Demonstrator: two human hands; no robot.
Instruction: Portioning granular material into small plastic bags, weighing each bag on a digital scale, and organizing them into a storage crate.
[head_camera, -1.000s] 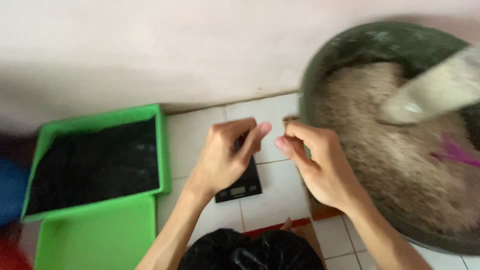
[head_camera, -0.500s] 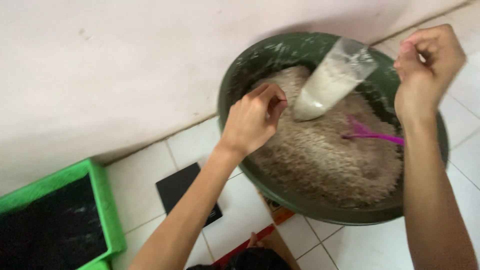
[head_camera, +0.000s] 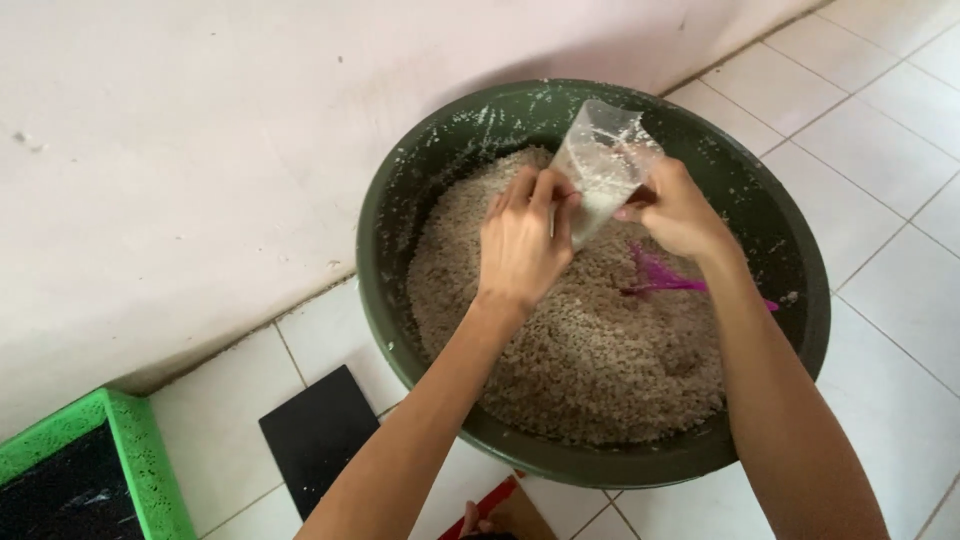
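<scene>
Both hands, left hand (head_camera: 522, 240) and right hand (head_camera: 678, 208), pinch the clear plastic bag (head_camera: 602, 165) upright over the grain-filled green basin (head_camera: 600, 275); filling calls for holding its mouth open.

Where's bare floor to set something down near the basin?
Bare white tiles right of the green basin, and between it and the black slab. Crowded inside: both hands (left hand, right hand) on the plastic bag over grain, pink scoop.

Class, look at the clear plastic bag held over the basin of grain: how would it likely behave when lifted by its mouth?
The clear plastic bag looks thin and crumpled, so it is probably floppy and would sag. Both the left hand and right hand grip it, hinting it collapses unsupported. White residue inside may make it slightly slippery.
</scene>
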